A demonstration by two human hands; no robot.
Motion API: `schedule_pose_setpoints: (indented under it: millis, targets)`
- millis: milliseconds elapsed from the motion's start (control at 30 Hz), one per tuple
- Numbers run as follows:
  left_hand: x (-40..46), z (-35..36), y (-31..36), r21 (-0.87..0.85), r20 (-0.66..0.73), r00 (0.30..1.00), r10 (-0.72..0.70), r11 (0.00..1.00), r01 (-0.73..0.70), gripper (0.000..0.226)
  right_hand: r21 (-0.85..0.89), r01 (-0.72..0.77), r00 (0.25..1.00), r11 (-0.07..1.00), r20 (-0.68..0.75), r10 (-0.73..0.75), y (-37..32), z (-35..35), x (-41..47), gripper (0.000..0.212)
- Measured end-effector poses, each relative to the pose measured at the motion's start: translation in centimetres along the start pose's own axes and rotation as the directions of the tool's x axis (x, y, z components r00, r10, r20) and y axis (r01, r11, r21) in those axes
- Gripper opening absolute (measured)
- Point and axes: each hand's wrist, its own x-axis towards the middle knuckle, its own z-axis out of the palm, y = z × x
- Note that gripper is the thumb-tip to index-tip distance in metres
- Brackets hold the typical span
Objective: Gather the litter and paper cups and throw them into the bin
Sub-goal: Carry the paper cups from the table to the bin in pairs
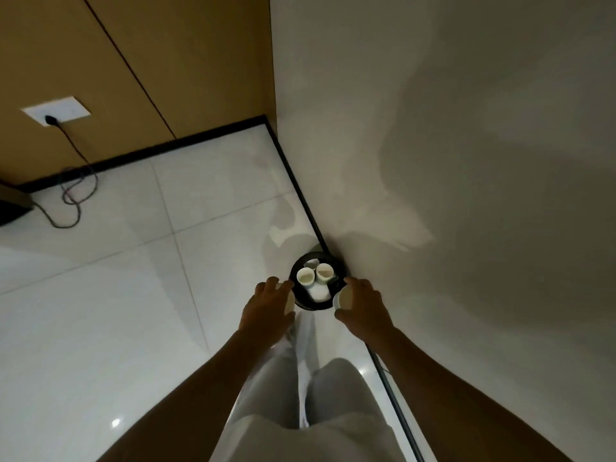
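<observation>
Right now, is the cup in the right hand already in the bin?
Not yet. The right hand grips the paper cup at the bin rim; two cups already stand inside.

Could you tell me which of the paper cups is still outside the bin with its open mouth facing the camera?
The cup in the right hand, at. The two upright cups already sit inside the bin; the left hand's cup barely shows.

Dim, warm-toned picture; broad soft shadows fall across the white wall, a small glare spot shines on the glossy floor tiles, straight lines bow from wide-angle distortion, and detail is slightly soft
</observation>
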Motion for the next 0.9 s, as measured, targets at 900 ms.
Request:
schedule_pose_setpoints:
  millis: [900]
  targets:
    - [29.0,28.6,-8.9,-0.151,-0.053,0.983,-0.177,0.974,0.167,0.058,0.037,-0.006,0.999,0.999,-0.033,0.007,13.5,19.8,36.4,0.069]
